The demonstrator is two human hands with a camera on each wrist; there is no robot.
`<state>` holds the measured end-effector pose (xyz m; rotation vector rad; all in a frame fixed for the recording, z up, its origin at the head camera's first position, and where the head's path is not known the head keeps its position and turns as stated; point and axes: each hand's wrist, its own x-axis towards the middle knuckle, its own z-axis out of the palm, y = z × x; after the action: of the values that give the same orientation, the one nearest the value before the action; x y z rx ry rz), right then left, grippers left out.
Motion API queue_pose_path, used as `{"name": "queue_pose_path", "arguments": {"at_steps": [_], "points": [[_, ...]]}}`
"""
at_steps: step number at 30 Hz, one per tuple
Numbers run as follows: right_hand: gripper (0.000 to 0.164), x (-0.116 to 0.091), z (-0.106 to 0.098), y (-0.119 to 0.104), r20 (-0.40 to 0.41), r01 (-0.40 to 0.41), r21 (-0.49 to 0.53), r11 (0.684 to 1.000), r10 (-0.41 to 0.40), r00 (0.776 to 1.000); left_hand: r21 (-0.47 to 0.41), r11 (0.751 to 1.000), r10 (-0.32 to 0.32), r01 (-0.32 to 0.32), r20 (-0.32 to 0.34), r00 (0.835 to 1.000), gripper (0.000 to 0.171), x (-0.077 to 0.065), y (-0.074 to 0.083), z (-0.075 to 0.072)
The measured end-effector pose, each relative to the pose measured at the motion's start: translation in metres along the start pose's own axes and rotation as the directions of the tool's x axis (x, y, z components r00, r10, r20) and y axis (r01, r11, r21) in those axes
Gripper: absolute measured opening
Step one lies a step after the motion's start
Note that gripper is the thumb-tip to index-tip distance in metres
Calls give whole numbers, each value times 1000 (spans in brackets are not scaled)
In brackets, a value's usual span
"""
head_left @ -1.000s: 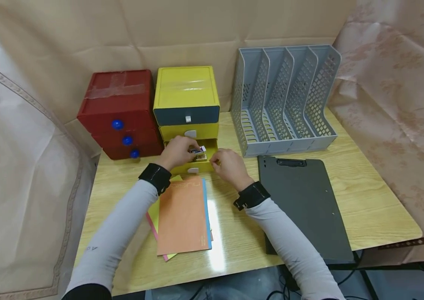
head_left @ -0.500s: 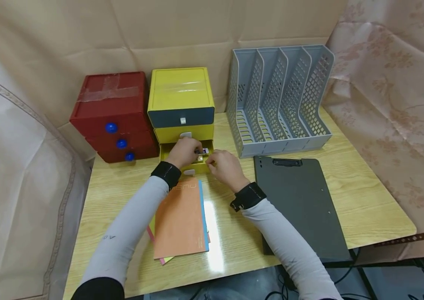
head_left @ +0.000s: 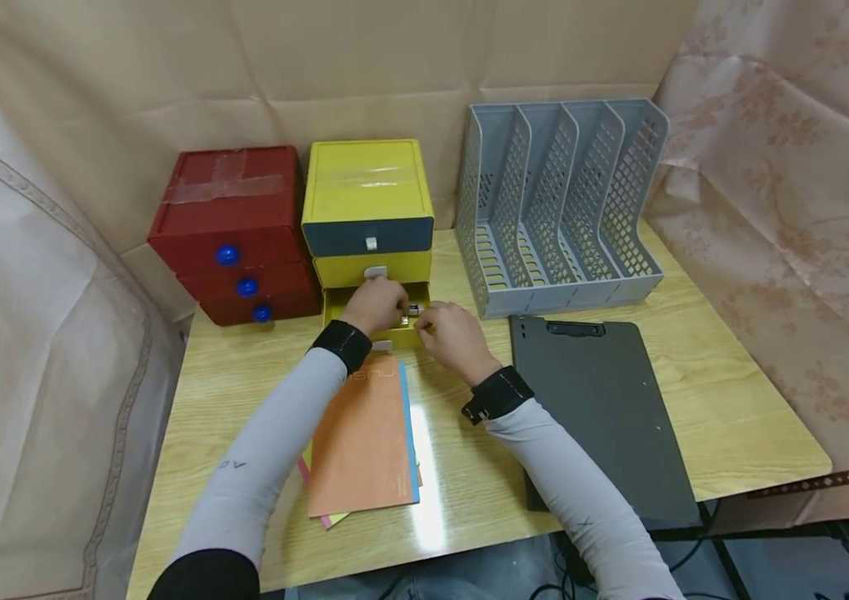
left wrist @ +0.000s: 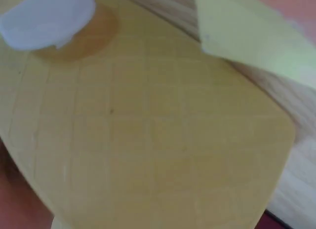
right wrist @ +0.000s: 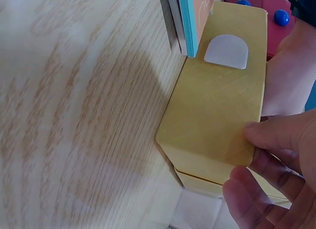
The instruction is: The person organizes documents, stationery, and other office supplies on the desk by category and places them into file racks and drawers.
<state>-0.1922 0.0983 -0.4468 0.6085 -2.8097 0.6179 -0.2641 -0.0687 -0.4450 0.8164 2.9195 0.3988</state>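
Note:
The bottom drawer of the yellow drawer unit is pulled out. My left hand reaches into it from above, with a small silver-and-dark object at its fingertips; the fingers are mostly hidden, and the object's kind is too small to tell. Beneath lies a small gold-toned piece. My right hand holds the drawer's right front corner, the thumb on its front face and the fingers round the side in the right wrist view. The drawer front with its white handle fills the left wrist view.
A red drawer unit with blue knobs stands to the left. Orange, blue, yellow and pink booklets lie before the drawer. At right are a grey divided file rack and a dark clipboard on the wooden table.
My left hand has shifted right inside the drawer, and the small silver-and-dark object has moved right with it. The right hand stays at the drawer's corner. The head view has shifted slightly.

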Motion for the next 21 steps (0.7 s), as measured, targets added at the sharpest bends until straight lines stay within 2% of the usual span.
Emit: {"name": "queue_pose_path", "arguments": {"at_steps": [4,10,16,18,21], "points": [[10,-1,-1,1,-6,5,-1,1000,-5,1000,-1,1000,-21,21,20,1000,25,-2,3,-1],[9,-1,0,2,-14,10,4,1000,-9,1000,-71,997,-7,11,47,999,24,-15,12,-8],[9,0,2,1,-7,10,6,1000,-10,1000,-77,997,-11,6,-65,998,22,-40,10,-29],[10,1,2,1,-8,1,1,1000,-1,1000,-80,997,-13,4,-114,993,21,-53,5,-34],[10,1,1,0,-14,-2,7,1000,3,1000,-116,992,-62,40,-192,979,18,-77,-8,-39]]}}
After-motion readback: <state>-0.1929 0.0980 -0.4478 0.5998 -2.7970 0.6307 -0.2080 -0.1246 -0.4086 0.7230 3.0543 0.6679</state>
